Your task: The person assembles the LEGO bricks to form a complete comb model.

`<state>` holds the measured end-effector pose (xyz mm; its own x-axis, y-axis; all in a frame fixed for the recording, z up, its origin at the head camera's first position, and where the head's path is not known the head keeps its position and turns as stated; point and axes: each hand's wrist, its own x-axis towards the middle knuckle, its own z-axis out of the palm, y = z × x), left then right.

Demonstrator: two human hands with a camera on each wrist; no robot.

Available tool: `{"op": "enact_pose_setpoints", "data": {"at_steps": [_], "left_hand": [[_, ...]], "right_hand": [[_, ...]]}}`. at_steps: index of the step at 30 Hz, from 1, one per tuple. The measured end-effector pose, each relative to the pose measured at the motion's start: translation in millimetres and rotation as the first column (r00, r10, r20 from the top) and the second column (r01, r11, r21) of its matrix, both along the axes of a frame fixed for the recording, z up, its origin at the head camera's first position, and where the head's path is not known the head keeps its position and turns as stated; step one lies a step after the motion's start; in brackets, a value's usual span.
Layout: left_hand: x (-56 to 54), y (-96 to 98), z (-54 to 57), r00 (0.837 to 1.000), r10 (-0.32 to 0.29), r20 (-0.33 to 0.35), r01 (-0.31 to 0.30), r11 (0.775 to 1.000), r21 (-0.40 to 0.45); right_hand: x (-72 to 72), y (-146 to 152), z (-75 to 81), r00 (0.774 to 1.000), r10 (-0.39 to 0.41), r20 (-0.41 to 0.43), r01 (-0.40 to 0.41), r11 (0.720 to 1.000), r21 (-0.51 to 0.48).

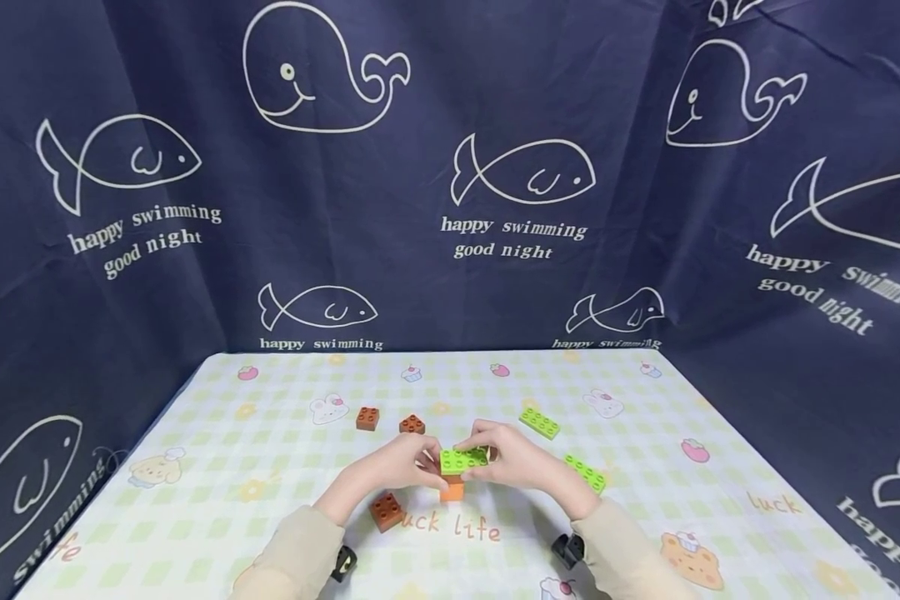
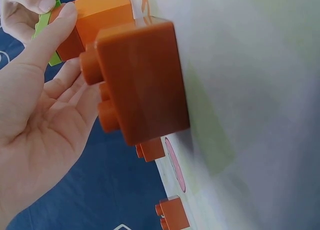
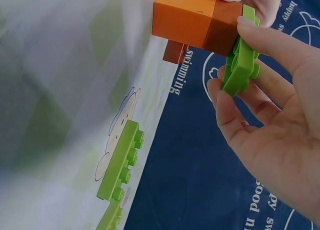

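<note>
In the middle of the table stands a small stack: an orange block [image 1: 452, 492] at the bottom, a brown brick [image 3: 223, 28] on it, and a thin green studded brick [image 1: 457, 462] on top. The green brick overhangs the brown one toward the right side. My left hand [image 1: 411, 462] holds the stack at the brown brick, thumb on the near side and fingers behind. From the other side my right hand [image 1: 516, 455] pinches the overhanging end of the green brick between thumb and fingers.
A loose brown brick [image 1: 386, 511] lies close by my left wrist. Two more, a brown brick [image 1: 367, 418] and another brown brick [image 1: 412, 424], sit farther back. On the right are a green brick [image 1: 539, 422] and a second green brick [image 1: 586, 472] near my forearm.
</note>
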<state>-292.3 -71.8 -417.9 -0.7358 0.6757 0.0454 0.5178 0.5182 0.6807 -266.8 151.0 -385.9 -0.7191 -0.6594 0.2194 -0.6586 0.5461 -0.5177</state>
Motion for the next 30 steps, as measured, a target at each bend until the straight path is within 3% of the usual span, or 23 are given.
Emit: {"op": "enact_pose_setpoints", "data": {"at_steps": [22, 30], "left_hand": [[-3.3, 2.2, 1.3, 1.0, 0.013, 0.011, -0.013, 1.0, -0.026], [-1.6, 0.8, 1.7, 1.0, 0.016, 0.0, -0.016, 0.999, -0.032]], "right_hand": [[-0.7, -1.2, -14.9, 0.997, -0.077, 0.015, 0.078, 0.992, -0.102], [-1.0, -2.0, -22.4, 0.991, -0.108, 0.083, 0.119, 0.983, -0.141]]}}
